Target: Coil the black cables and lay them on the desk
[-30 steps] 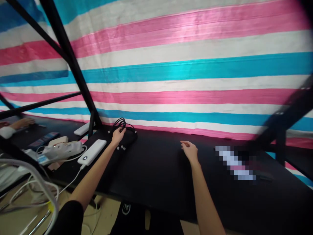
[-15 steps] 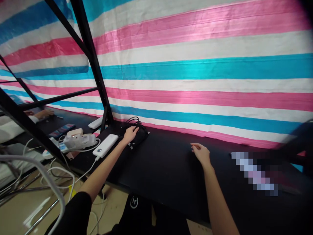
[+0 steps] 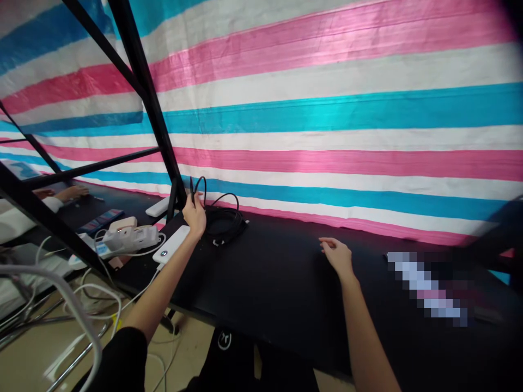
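Observation:
My left hand (image 3: 195, 213) is raised just above the black table (image 3: 269, 277), its fingers closed round a looped black cable (image 3: 201, 185). Beside it, to the right, a coiled black cable (image 3: 224, 224) with light metal plugs lies on the table; whether it joins the held one I cannot tell. A white power bank (image 3: 171, 245) lies under and left of my left wrist, with a white cable plugged in. My right hand (image 3: 337, 254) hovers over or rests on the table, fingers loosely curled and apart, nothing in it.
A black metal frame (image 3: 157, 120) rises at the left before a striped sheet (image 3: 327, 109). Beyond it are a white power strip (image 3: 131, 238) with chargers, another white power bank (image 3: 158, 207) and a person's hands (image 3: 71, 193). A blurred-out object (image 3: 425, 286) lies right.
My left hand has moved left and up from the cable pile, lifting a loop of black cable. My right hand has stayed in place.

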Demonstrator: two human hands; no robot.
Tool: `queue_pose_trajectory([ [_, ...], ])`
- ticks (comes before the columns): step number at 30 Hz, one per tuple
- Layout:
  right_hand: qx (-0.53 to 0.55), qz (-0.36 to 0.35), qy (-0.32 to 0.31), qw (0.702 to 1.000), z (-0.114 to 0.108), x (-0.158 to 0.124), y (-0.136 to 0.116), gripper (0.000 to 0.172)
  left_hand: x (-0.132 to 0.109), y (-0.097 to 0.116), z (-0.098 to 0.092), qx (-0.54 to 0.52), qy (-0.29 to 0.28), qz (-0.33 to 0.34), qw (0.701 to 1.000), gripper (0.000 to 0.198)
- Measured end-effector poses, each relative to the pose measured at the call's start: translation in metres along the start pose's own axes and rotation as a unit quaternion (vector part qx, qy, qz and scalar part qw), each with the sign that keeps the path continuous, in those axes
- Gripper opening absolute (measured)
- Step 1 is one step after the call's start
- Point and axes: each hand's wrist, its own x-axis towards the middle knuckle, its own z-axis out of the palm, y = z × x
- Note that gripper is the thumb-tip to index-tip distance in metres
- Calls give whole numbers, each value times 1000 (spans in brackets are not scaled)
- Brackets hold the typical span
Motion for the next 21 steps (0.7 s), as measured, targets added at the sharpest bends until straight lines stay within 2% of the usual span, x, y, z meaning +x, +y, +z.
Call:
queue_pose_trajectory([
  [4,38,0,3,999,-3,-6,-9,23,7,35,-20,-61,29,50,996,44],
  [8,94,-2,-16,995,-2,-14,-30,33,-7,78,-33,-174,6,67,982,44],
  [10,134,-4,-51,990,2,-22,-49,45,-27,96,-34,-264,-34,39,963,38],
  [12,187,-8,-119,975,6,-35,-72,61,-54,108,-33,-322,-99,-10,942,33],
  [14,244,-11,-211,947,8,-54,-96,76,-85,112,-30,-348,-187,-58,917,27],
  [16,291,-13,-266,919,4,-79,-118,84,-113,111,-29,-344,-229,-90,906,24],
  [17,319,-11,-295,900,1,-93,-126,79,-125,110,-29,-336,-233,-96,907,23],
  [19,410,22,-377,830,-9,-120,-136,52,-144,108,-32,-323,-246,-96,909,21],
  [21,442,9,-364,820,-22,-142,-137,40,-156,110,-37,-326,-270,-85,902,24],
])
